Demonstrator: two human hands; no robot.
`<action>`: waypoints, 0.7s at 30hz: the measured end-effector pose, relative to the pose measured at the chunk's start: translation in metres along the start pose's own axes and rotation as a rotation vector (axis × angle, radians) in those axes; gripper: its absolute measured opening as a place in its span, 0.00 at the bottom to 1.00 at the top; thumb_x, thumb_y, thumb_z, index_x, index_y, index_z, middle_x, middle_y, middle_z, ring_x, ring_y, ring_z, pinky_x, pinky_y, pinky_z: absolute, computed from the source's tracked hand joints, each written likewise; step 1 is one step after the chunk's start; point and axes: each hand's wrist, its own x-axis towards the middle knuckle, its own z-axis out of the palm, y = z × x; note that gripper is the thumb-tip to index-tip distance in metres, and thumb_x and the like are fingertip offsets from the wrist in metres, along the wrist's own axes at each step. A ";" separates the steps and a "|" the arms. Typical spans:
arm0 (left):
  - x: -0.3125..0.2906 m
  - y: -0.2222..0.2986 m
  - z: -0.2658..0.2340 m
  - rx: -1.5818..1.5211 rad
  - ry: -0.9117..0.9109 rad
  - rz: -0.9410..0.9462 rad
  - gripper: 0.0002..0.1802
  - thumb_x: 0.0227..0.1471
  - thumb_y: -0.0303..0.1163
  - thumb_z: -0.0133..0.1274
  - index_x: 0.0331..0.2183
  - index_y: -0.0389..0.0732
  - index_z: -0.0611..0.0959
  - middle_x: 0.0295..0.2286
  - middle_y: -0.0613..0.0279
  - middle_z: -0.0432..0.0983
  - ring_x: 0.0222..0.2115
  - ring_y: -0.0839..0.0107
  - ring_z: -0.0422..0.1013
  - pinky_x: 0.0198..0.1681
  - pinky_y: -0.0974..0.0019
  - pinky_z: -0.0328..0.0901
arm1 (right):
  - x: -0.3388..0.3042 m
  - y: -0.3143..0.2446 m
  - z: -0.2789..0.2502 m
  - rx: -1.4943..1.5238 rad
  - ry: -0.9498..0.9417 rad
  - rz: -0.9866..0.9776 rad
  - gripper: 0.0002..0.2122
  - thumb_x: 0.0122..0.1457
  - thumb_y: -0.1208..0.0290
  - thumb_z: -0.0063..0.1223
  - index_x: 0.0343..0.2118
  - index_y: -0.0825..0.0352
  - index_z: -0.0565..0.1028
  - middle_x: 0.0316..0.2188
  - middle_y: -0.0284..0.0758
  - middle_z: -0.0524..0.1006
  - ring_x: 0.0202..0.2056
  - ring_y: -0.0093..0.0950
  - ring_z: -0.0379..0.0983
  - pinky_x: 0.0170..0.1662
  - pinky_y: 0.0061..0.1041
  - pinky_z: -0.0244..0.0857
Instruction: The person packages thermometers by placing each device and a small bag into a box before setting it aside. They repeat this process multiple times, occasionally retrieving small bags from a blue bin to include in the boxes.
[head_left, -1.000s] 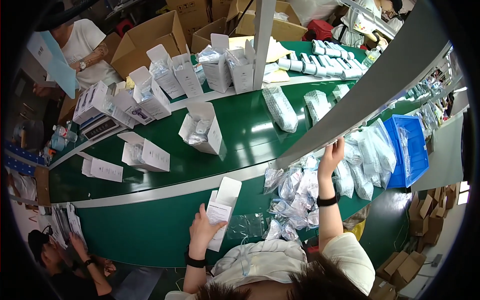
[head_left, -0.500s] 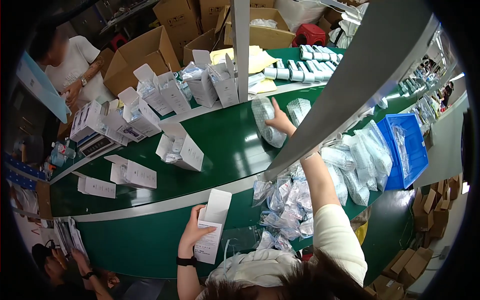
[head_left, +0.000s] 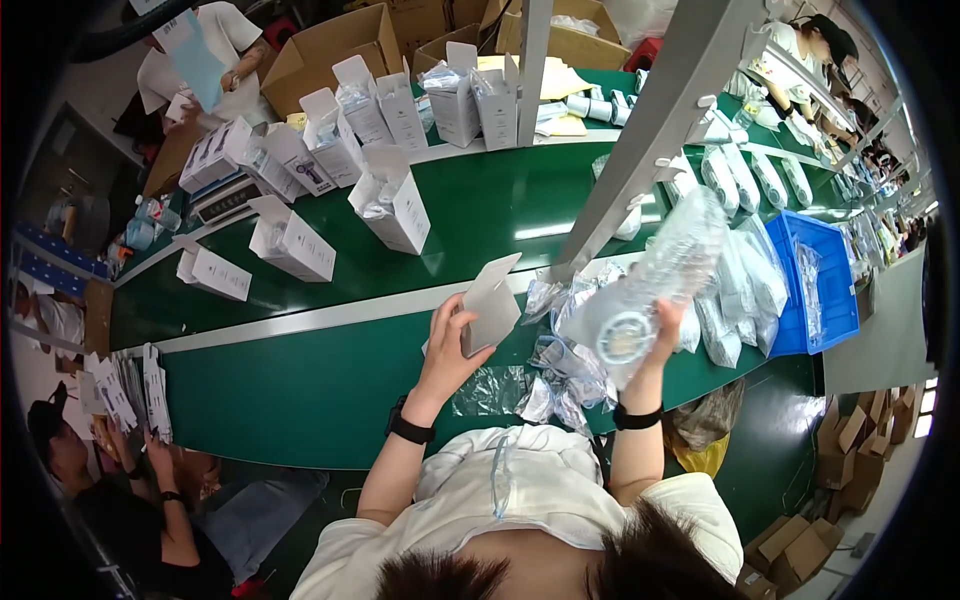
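Note:
My left hand [head_left: 447, 350] is closed round a white cardboard box [head_left: 495, 303], its fingers along one side. The box is tilted and one flap stands up. In my right hand [head_left: 660, 350] is a bubble-wrapped item [head_left: 665, 270], slanted and a little blurred; a round end shows through the wrap, but its kind is hidden. It is apart from the box, to its right. Below both hands, small clear plastic packets [head_left: 562, 385] lie heaped on the green worktable [head_left: 290, 385]. A flat clear bag [head_left: 488, 390] lies beside them.
Open white boxes with bagged contents [head_left: 390, 205] stand across the green belt [head_left: 480, 190]. A grey metal post [head_left: 640, 150] rises ahead of me. More wrapped items [head_left: 735, 290] lie at right beside a blue bin [head_left: 815, 290]. Co-workers are at left and far right.
My right hand has come back from the far belt, now with a bubble-wrapped item in it. My left hand has lifted and tilted the box. The whole view has shifted.

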 end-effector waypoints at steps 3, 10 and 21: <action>-0.017 -0.004 0.005 -0.025 0.059 0.048 0.37 0.26 0.22 0.64 0.38 0.44 0.59 0.47 0.49 0.56 0.46 0.48 0.59 0.45 0.56 0.60 | -0.028 0.024 0.075 -0.141 -0.096 -0.115 0.49 0.37 0.73 0.56 0.60 0.57 0.35 0.57 0.36 0.46 0.55 0.34 0.47 0.57 0.32 0.43; -0.052 -0.016 0.016 -0.102 0.257 -0.020 0.40 0.26 0.23 0.65 0.36 0.43 0.54 0.46 0.42 0.54 0.46 0.49 0.59 0.45 0.55 0.59 | -0.061 0.118 0.088 -0.482 -0.353 -0.546 0.41 0.35 0.70 0.63 0.54 0.58 0.50 0.47 0.37 0.58 0.52 0.36 0.52 0.54 0.33 0.47; -0.078 -0.022 -0.007 -0.192 0.333 -0.265 0.40 0.25 0.24 0.66 0.36 0.44 0.54 0.46 0.41 0.54 0.47 0.51 0.60 0.47 0.56 0.58 | -0.053 0.052 0.101 -1.081 -1.242 -0.662 0.15 0.42 0.66 0.58 0.36 0.58 0.72 0.40 0.36 0.65 0.53 0.44 0.53 0.52 0.41 0.52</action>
